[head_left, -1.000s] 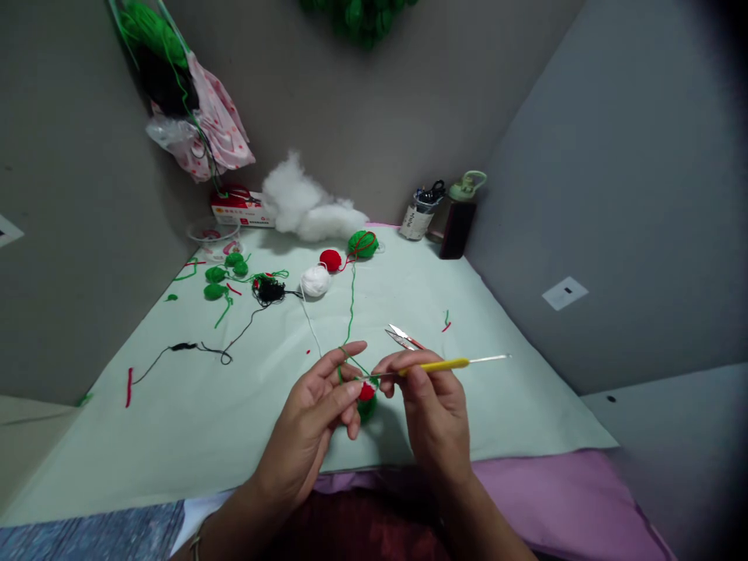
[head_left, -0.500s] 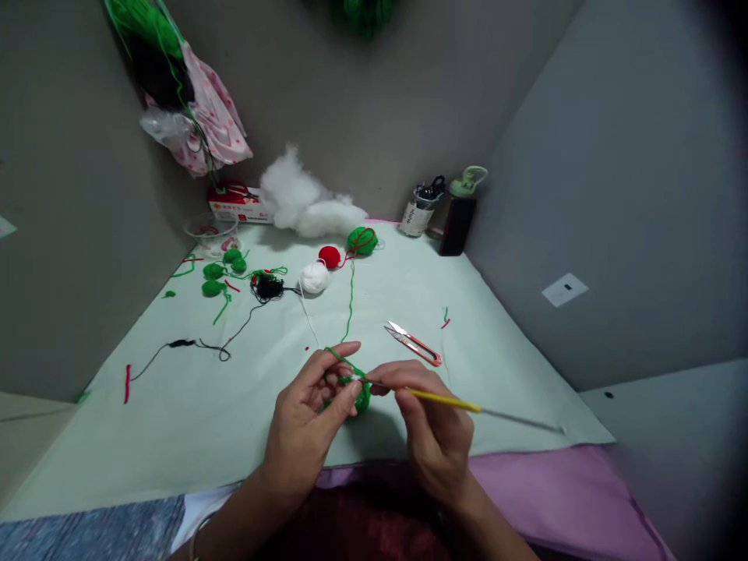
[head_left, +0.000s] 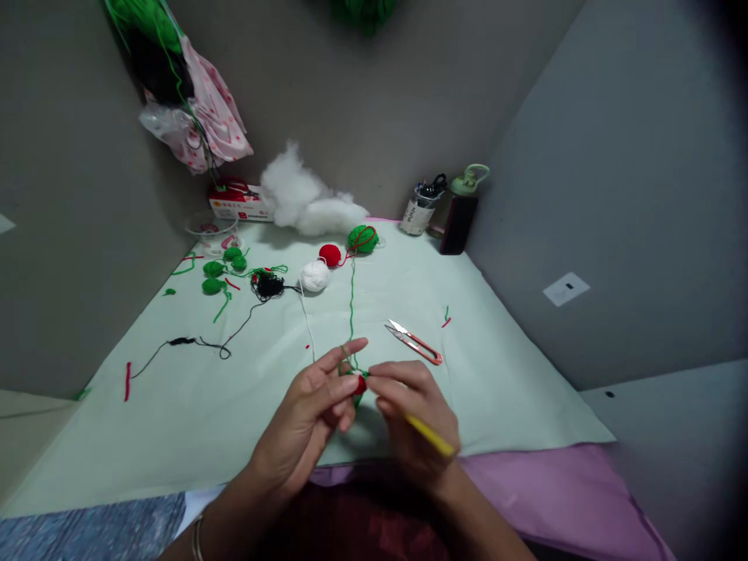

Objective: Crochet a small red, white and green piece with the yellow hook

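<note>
Taking the orange-handled snips on the pale green cloth as landmark: far to their left lie black yarn in a loose tangle and small green crocheted rounds, fuzzy in texture. Nearer, below-left of the snips, the left hand pinches a small red-and-green crocheted piece between thumb and fingers, a taut green strand running over the forefinger toward the far green yarn ball. Directly below the snips, the right hand is closed on a slim yellow-handled crochet hook (tip hidden at the piece), its long axis slanting down-right toward the person.
</note>
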A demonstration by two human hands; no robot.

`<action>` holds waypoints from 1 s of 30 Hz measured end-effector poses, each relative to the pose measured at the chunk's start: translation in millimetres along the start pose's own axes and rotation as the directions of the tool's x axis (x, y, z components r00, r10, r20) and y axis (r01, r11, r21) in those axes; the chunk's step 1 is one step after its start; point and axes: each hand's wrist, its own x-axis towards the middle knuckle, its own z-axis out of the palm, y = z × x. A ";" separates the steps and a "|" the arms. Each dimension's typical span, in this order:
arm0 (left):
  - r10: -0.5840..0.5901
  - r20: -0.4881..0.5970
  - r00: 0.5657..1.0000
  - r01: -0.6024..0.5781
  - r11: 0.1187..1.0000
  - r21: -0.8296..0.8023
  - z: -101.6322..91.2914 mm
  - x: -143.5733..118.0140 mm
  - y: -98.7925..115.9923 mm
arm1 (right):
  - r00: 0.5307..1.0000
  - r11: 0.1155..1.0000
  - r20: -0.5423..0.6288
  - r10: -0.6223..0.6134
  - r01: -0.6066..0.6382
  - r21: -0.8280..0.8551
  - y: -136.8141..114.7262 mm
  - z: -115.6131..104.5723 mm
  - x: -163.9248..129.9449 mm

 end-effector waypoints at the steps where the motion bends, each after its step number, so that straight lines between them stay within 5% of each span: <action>1: 0.027 -0.014 1.000 -0.027 1.000 0.002 -1.1 0.7 1.5 | 0.993 0.986 -0.033 0.117 -0.112 0.123 -1.0 -0.9 1.4; 5: 0.131 0.014 0.991 -0.132 0.988 0.080 -2.8 0.6 0.1 | 0.905 0.787 -0.009 0.425 -0.364 0.498 -3.9 0.6 8.3; 12: 0.137 0.025 0.990 -0.139 0.981 0.135 -3.1 -0.2 -8.4 | 0.837 0.634 0.131 0.531 -0.495 0.594 1.2 8.3 8.9; 22: 0.190 -0.059 0.980 -0.181 0.975 0.131 -5.4 1.7 -7.3 | 0.835 0.624 0.071 0.545 -0.461 0.631 0.5 6.6 6.5; 26: 0.184 -0.050 0.982 -0.176 0.976 0.127 -4.7 2.1 -8.4 | 0.870 0.718 0.017 0.492 -0.416 0.558 -0.3 10.3 5.0; 30: 0.145 -0.021 0.989 -0.141 0.983 0.116 -3.6 0.9 -7.5 | 0.917 0.822 0.088 0.388 -0.388 0.416 -1.1 6.8 6.4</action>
